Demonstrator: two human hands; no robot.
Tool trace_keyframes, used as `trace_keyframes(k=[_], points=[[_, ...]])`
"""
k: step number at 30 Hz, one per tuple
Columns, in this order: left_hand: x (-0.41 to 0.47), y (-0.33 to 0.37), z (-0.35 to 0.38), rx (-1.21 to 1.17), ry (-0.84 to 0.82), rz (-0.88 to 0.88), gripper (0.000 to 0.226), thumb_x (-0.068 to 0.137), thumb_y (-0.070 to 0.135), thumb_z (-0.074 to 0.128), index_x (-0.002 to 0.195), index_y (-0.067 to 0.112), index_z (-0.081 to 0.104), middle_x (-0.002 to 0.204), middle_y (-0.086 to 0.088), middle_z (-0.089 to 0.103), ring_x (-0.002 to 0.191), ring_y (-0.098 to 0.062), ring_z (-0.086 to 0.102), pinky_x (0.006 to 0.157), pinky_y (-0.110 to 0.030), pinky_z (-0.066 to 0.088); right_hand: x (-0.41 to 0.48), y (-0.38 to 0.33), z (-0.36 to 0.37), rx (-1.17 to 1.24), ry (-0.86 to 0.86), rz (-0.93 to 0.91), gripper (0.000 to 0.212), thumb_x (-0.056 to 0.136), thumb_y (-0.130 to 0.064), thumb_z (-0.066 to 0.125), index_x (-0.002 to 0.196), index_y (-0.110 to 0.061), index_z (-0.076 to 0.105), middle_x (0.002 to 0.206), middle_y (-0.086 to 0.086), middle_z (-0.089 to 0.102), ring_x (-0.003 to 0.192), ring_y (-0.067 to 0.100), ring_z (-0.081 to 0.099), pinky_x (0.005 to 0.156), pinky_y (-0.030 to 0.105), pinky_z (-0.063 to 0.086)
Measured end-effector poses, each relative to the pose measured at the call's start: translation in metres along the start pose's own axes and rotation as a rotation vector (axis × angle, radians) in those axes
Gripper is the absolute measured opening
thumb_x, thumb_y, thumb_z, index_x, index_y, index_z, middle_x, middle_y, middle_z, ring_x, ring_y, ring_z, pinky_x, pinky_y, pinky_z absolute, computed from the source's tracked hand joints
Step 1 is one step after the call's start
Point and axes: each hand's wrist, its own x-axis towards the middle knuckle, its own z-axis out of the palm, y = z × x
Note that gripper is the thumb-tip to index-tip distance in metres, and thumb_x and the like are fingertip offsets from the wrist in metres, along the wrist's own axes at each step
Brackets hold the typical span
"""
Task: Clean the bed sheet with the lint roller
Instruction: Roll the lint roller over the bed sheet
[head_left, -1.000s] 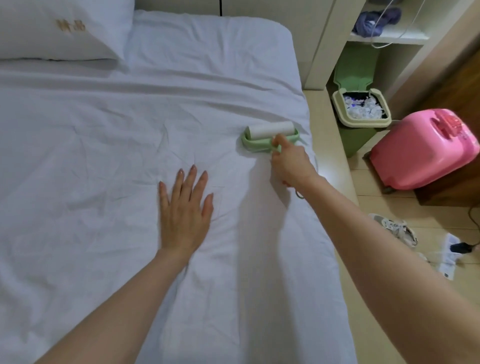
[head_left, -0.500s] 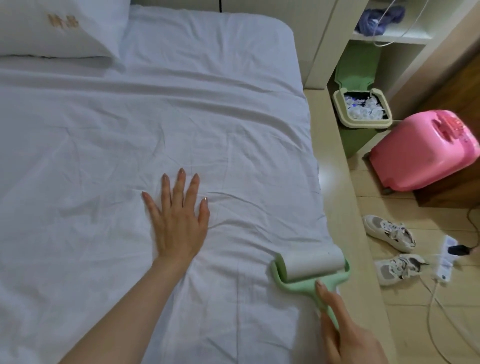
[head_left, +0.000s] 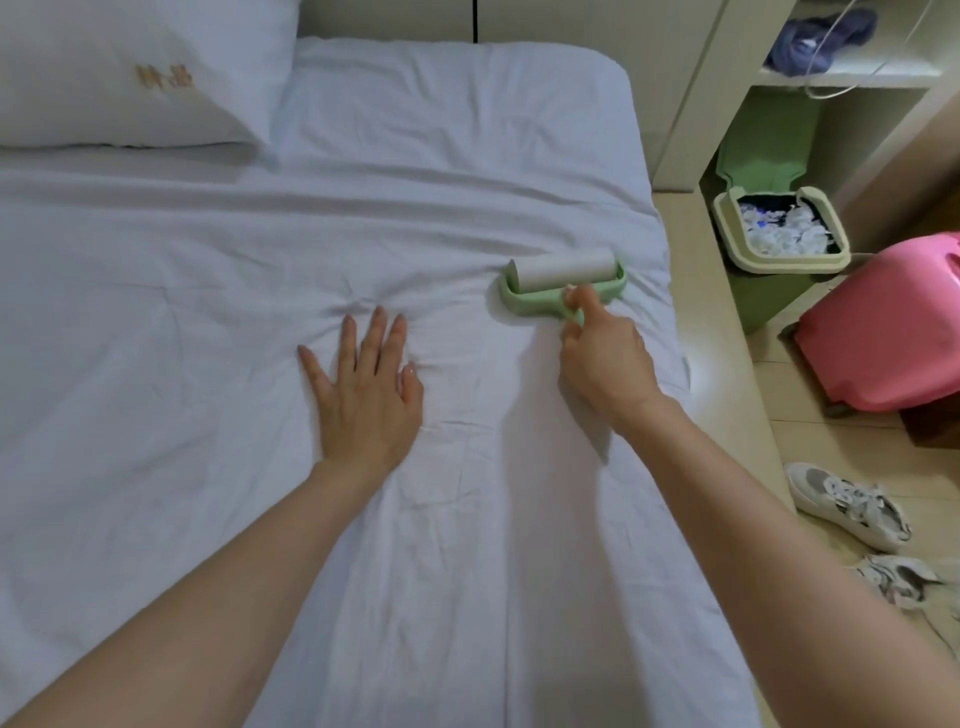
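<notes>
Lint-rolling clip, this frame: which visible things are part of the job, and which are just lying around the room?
In the job:
lint roller, held by its handle in the right hand
bed sheet
left hand, pressed flat on the sheet

Lying about:
pillow
green bin, lid up
pink container
white shoes on the floor
blue cloth on the shelf

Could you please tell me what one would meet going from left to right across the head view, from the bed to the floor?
pillow → left hand → lint roller → bin → pink container
</notes>
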Motion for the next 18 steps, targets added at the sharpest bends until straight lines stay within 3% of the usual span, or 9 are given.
trace_keyframes(k=[3,8,11,15,18], points=[[0.021,-0.001,0.002,0.008,0.004,0.013,0.063,0.093,0.04,0.011,0.152,0.022,0.027,0.16,0.004,0.021,0.148,-0.023,0.014,0.113,-0.062,-0.001,0.028,-0.01,0.003,0.012,0.005,-0.016,0.044,0.096,-0.016,0.035,0.139,-0.024,0.034,0.102,0.02,0.059,0.095,0.035,0.054,0.069,0.033,0.033],[0.066,-0.003,0.009,-0.009,0.022,0.01,0.061,0.095,0.041,0.01,0.153,0.026,0.02,0.162,0.005,0.012,0.15,-0.022,0.007,0.115,-0.061,-0.002,-0.013,0.0,0.009,0.003,0.049,-0.025,0.044,0.098,-0.02,0.035,0.141,-0.029,0.032,0.073,0.009,0.05,0.072,0.034,0.051,0.059,0.035,0.029],[0.091,-0.004,0.013,-0.011,0.028,0.016,0.06,0.096,0.04,0.01,0.153,0.026,0.019,0.162,0.005,0.012,0.15,-0.022,0.005,0.115,-0.062,-0.001,-0.063,0.014,0.007,-0.004,0.027,-0.002,0.044,0.099,-0.025,0.035,0.142,-0.035,0.031,0.06,0.0,0.048,0.054,0.023,0.044,0.054,0.035,0.029],[0.124,-0.007,0.016,-0.022,0.051,0.037,0.059,0.096,0.038,0.011,0.153,0.025,0.022,0.161,0.005,0.016,0.149,-0.021,0.008,0.115,-0.063,0.001,-0.097,0.021,0.006,0.038,-0.012,0.114,0.049,0.093,-0.025,0.049,0.138,-0.041,0.04,0.059,0.006,0.055,0.061,0.033,0.061,0.052,0.035,0.037],[0.134,-0.009,0.019,-0.034,0.078,0.044,0.06,0.095,0.037,0.011,0.153,0.024,0.024,0.16,0.004,0.019,0.149,-0.021,0.011,0.115,-0.062,0.002,-0.082,0.014,0.009,0.008,-0.022,0.113,0.048,0.093,-0.024,0.047,0.139,-0.038,0.04,0.061,0.005,0.055,0.057,0.029,0.056,0.051,0.033,0.032]])
